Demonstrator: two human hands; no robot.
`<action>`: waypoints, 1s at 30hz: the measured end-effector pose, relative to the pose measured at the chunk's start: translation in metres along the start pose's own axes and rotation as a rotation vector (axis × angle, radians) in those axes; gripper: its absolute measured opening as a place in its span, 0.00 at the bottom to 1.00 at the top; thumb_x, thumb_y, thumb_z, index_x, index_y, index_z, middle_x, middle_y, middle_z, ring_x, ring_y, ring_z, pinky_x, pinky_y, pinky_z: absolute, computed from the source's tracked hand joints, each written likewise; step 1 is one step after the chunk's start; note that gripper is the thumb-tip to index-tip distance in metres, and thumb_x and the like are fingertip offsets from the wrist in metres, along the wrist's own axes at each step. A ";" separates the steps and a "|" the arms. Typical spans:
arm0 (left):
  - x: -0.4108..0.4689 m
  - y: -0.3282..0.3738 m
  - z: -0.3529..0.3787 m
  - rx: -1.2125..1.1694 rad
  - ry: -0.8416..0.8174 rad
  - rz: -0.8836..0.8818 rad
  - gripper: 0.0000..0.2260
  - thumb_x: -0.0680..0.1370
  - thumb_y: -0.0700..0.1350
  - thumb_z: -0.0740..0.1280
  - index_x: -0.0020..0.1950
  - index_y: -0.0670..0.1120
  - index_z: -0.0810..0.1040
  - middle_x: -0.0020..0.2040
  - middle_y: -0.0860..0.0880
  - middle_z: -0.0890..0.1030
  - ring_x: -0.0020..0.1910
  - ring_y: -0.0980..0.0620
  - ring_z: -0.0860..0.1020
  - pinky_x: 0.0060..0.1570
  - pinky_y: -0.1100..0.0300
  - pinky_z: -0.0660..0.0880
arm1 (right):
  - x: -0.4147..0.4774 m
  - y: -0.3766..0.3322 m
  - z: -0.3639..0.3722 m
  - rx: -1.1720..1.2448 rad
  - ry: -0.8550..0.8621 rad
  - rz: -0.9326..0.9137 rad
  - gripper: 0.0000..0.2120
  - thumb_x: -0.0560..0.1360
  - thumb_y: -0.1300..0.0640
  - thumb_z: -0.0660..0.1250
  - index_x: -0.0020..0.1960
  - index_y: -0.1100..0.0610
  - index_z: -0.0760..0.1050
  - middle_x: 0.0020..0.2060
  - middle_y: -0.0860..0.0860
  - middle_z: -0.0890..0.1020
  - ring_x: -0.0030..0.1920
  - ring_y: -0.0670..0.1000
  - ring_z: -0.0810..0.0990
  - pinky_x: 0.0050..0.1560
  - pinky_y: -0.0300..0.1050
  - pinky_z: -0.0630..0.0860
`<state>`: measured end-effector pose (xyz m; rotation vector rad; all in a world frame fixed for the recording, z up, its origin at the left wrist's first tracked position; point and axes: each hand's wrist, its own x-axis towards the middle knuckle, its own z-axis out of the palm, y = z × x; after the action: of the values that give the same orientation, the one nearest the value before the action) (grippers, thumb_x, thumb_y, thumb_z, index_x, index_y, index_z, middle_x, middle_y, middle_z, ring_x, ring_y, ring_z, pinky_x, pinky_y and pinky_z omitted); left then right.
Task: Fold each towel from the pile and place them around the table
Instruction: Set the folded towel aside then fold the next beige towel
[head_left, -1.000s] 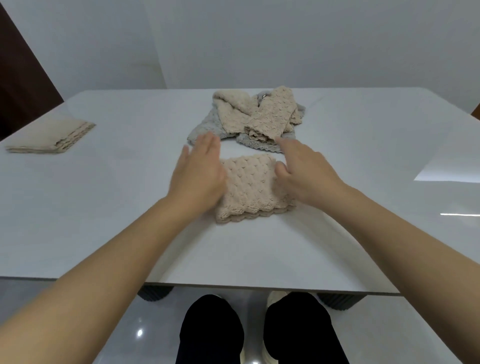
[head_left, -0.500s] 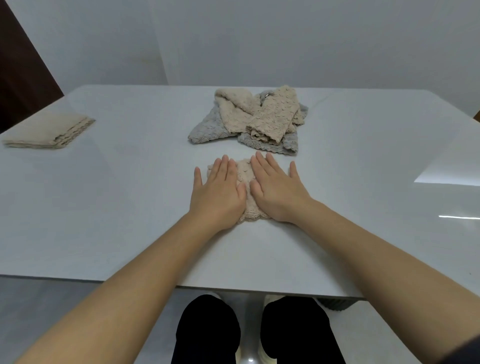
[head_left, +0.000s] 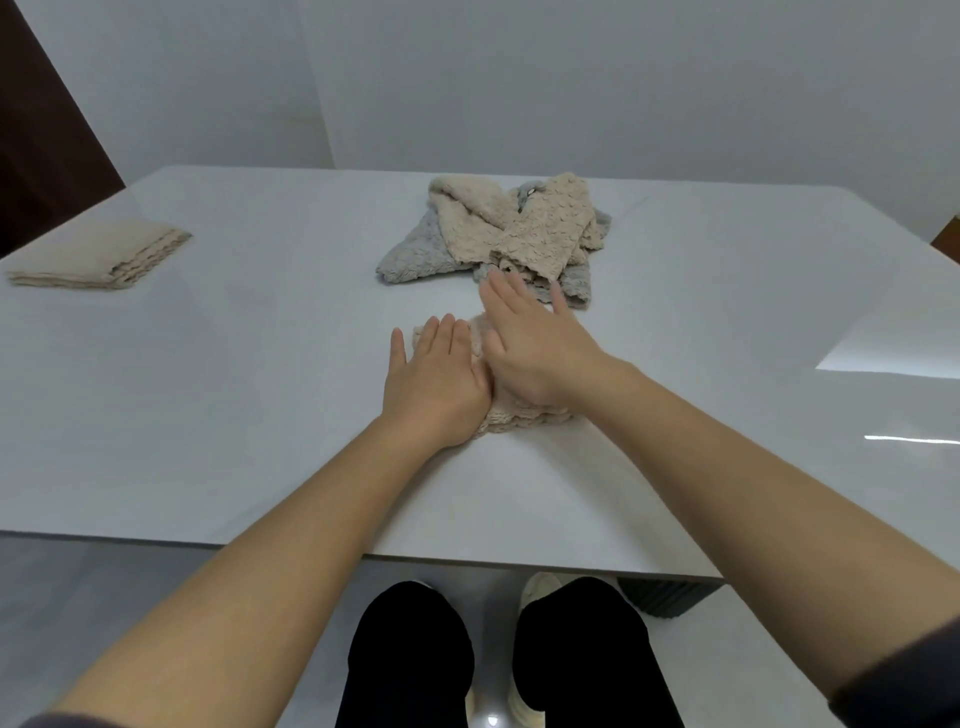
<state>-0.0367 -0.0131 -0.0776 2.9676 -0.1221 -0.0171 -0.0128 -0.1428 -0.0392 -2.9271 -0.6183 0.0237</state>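
Observation:
A small folded beige towel (head_left: 524, 415) lies on the white table (head_left: 260, 389) in front of me, mostly covered by my hands. My left hand (head_left: 434, 384) lies flat on its left part, fingers spread. My right hand (head_left: 530, 343) rests flat across its right and far part, fingertips reaching toward the pile. The pile of unfolded towels (head_left: 509, 239), beige ones over grey ones, sits just beyond. Another folded beige towel (head_left: 98, 254) lies at the table's far left.
The near table edge (head_left: 467, 561) runs across the lower part of the view, with my legs in black trousers (head_left: 498, 660) below it. A dark table base (head_left: 665, 597) shows under the right side. A dark door or panel (head_left: 47, 156) stands at far left.
Both hands came down from the towel's sides onto its top and pressed it flat. The right hand has since slid forward toward the pile, while the left stays pressed down.

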 end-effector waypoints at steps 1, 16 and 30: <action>-0.001 0.000 0.000 -0.008 0.001 0.000 0.26 0.83 0.52 0.44 0.80 0.44 0.45 0.80 0.49 0.47 0.79 0.51 0.43 0.75 0.44 0.37 | -0.002 -0.004 0.005 0.026 0.028 -0.029 0.27 0.83 0.53 0.44 0.80 0.58 0.45 0.79 0.52 0.44 0.79 0.50 0.42 0.77 0.56 0.39; 0.001 -0.007 -0.009 0.056 -0.054 0.002 0.26 0.83 0.50 0.42 0.80 0.44 0.41 0.80 0.48 0.40 0.78 0.52 0.40 0.76 0.46 0.38 | -0.007 0.003 0.033 -0.021 -0.010 -0.046 0.26 0.83 0.51 0.44 0.80 0.57 0.45 0.80 0.51 0.47 0.79 0.51 0.43 0.77 0.54 0.40; -0.006 0.001 -0.008 0.103 0.058 -0.054 0.27 0.83 0.50 0.45 0.79 0.40 0.44 0.80 0.43 0.44 0.79 0.48 0.43 0.76 0.49 0.39 | -0.014 0.017 0.032 0.038 -0.017 0.030 0.28 0.83 0.49 0.43 0.80 0.58 0.43 0.79 0.52 0.44 0.79 0.51 0.41 0.77 0.56 0.40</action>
<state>-0.0425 -0.0128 -0.0698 3.0705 -0.0371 0.0701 -0.0208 -0.1590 -0.0734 -2.9020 -0.5704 0.0633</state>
